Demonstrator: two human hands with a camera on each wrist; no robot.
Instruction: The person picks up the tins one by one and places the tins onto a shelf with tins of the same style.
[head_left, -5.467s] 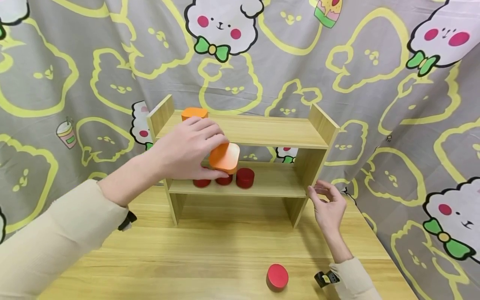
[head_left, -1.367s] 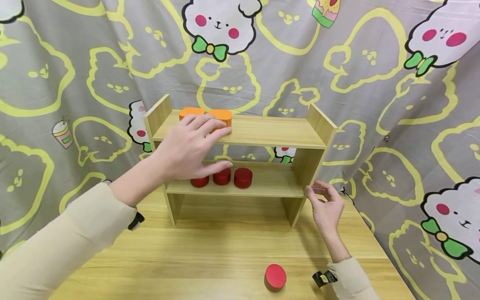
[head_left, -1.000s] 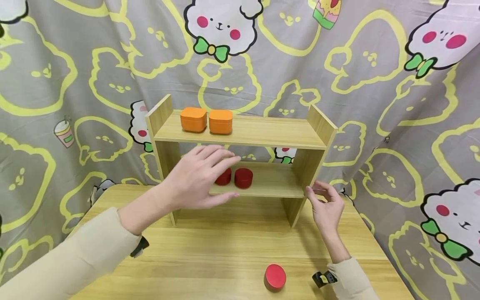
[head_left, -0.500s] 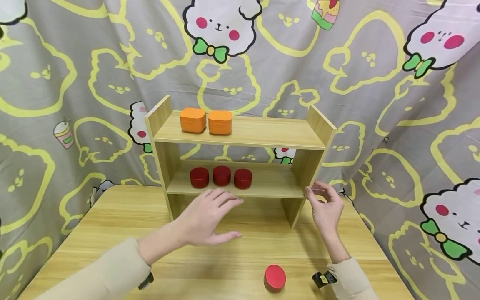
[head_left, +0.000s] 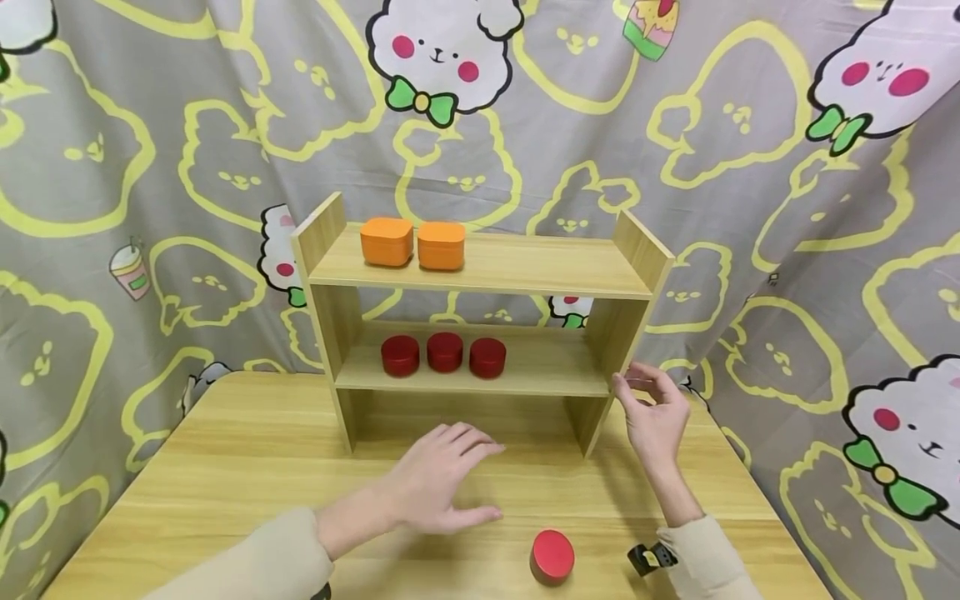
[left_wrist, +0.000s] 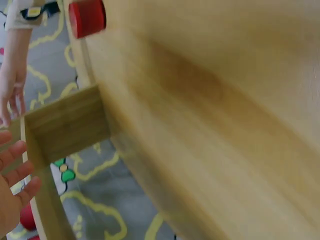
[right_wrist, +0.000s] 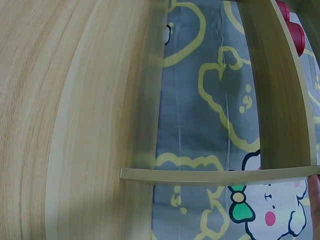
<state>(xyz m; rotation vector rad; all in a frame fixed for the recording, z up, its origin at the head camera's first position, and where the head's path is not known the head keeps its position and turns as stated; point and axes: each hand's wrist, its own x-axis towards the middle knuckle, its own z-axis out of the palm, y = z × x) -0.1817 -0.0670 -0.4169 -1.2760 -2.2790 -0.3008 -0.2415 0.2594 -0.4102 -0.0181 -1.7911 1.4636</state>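
- Red and glossy, the loose round tin [head_left: 552, 556] sits alone on the near part of the wooden table [head_left: 225, 467], right of centre; it is a short cylinder with a flat lid, and it appears in the left wrist view too [left_wrist: 87, 17].
- The left hand [head_left: 442, 487] hovers low over the table just left of that tin, fingers straight and spread, palm down, holding nothing. It is near the tin but not touching it.
- The right hand [head_left: 654, 412] is raised beside the near right upright of the wooden shelf unit [head_left: 487, 267]. Its fingers are loosely curled; from here I cannot tell for sure whether the fingertips touch the wood, and it grips nothing that I can see.
- Sorted so far: two orange rounded-square tins [head_left: 414, 242] stand side by side, touching or nearly so, at the left end of the top shelf.
- Three more red tins [head_left: 445, 354], matching the loose one, stand in a row on the left half of the lower shelf, close together.
- Judging by that layout, most of the putting-away looks done: only the single red tin on the table is left, and there is room on the lower shelf to the right of the row.
- A grey curtain [head_left: 750, 150] printed with cartoon animals hangs behind and to the sides.
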